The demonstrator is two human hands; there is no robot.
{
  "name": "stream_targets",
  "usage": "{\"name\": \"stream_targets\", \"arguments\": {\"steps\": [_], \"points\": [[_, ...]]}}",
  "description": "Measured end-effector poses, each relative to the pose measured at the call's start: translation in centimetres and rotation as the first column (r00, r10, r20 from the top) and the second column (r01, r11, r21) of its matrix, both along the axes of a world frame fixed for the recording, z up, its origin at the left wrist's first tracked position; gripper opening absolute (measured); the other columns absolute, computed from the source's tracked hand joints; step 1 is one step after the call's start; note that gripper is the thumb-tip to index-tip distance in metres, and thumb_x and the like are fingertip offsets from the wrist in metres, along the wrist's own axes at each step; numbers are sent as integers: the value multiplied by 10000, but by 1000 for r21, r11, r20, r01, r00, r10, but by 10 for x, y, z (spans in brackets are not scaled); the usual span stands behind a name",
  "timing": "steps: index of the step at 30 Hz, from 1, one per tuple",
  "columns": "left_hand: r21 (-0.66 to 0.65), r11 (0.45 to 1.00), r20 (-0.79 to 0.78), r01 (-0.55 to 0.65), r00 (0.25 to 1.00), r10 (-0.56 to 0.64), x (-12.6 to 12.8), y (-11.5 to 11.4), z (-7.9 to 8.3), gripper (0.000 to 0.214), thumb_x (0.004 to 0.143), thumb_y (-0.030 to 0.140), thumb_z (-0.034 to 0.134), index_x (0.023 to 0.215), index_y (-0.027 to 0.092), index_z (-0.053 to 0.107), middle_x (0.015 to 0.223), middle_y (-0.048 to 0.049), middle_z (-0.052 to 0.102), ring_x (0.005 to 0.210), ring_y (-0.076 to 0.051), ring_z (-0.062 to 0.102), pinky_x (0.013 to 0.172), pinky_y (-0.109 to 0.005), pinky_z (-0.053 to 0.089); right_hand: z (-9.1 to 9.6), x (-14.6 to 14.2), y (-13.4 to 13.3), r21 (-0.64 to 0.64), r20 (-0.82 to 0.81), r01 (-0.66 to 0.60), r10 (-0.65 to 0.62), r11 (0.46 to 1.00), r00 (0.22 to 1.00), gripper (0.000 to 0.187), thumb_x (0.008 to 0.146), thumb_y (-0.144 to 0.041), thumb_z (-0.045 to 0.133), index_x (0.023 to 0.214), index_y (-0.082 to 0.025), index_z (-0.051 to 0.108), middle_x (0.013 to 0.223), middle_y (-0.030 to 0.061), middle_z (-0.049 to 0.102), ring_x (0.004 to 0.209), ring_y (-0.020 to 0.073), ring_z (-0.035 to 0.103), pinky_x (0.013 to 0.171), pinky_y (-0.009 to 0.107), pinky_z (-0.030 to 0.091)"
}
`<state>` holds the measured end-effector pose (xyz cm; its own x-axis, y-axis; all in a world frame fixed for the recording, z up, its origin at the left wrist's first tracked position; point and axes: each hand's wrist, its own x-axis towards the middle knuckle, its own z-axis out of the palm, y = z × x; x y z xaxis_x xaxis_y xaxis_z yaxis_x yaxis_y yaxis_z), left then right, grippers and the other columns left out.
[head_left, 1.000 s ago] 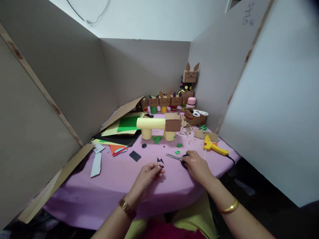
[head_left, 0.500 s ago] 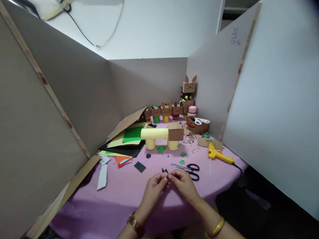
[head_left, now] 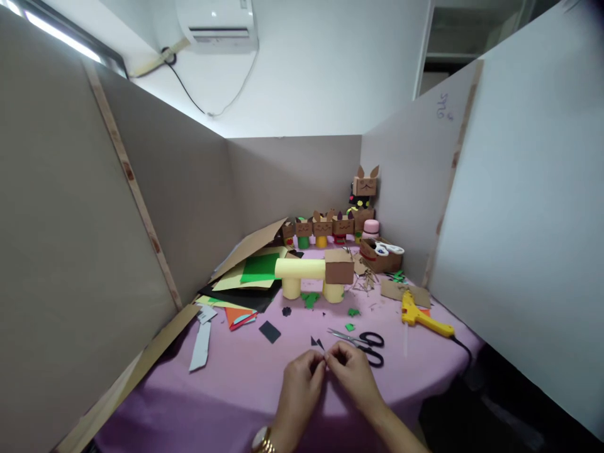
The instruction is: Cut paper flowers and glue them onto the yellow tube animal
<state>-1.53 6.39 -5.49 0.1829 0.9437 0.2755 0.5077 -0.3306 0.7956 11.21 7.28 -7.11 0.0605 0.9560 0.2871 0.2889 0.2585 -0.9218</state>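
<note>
- In close on the left hand (head_left: 302,380) and the right hand (head_left: 353,377): both in narrow pinches, practically fingertip to fingertip; impossible to tell of anything held between, too small and hidden.
- Just past the fingertips, two small black paper triangles (head_left: 313,342) on the purple tablecloth (head_left: 245,371): probably feather-light, thin, quick to crease or skid; best taken by an edge, tips only.
- Just beyond the right hand, scissors (head_left: 357,341), loops apart: stiff by the look, surely heavier than paper; best lifted by the black loops, never the points.
- Farther out to the left, a flat black rectangle (head_left: 270,331): likely bendy, best pinched at a corner.
- Beyond, a yellow tube figure (head_left: 302,268) with a brown box (head_left: 339,268) on one end: seemingly hollow, easily dented, best cradled around the long tube.
</note>
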Motion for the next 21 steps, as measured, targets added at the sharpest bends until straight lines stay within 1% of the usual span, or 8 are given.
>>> {"name": "stream_targets", "arguments": {"steps": [3,5,8,11,15,18,21], "points": [[54,998,-83,45,996,-40,-3,3,1,223,827,182,442,742,176,648,735,-52,688,692,-182,623,649,-244,412,-4,0,3,10,10,-15,15,1000,1000,179,747,-223,526,574,-179,524,559,-14,528,578,154,507,552,243,384],[65,995,-95,74,993,-68,-5,5,1,226,829,180,441,752,177,653,746,-53,691,703,-183,625,659,-243,414,-5,0,4,13,3,-17,17,1000,1000,177,750,-225,532,579,-179,528,565,-9,535,583,159,511,557,248,387],[27,995,-20,94,995,-93,-8,7,0,223,836,202,446,781,175,660,779,-53,699,732,-185,628,676,-242,424,-4,1,5,19,-45,-53,54,998,998,127,756,-236,557,660,-165,602,639,18,607,640,180,556,606,263,416],[-41,994,76,97,993,-93,-10,9,-3,218,830,260,477,785,163,668,778,-57,697,745,-196,622,681,-248,431,-3,2,5,17,-80,-105,106,994,991,136,764,-249,577,729,-157,672,721,51,673,714,207,599,665,283,435],[-94,989,163,112,982,-96,-13,14,-6,240,807,323,515,749,145,665,735,-52,668,715,-191,583,658,-253,417,-2,2,6,4,-101,-122,122,992,987,158,767,-255,590,696,-156,690,683,52,682,681,207,603,651,287,438],[-138,980,239,146,965,-110,-15,17,-8,235,781,331,537,716,135,649,678,-30,618,664,-167,531,627,-247,389,-3,3,6,15,-116,-130,131,991,985,170,773,-252,583,690,-159,698,678,49,685,673,204,604,643,285,437],[-171,970,277,170,953,-119,-16,20,-9,228,758,326,545,669,131,622,607,-2,550,601,-141,475,578,-236,356,-5,3,7,18,-148,-147,148,989,978,169,771,-253,579,713,-152,701,675,52,685,661,201,607,635,287,439]]}}
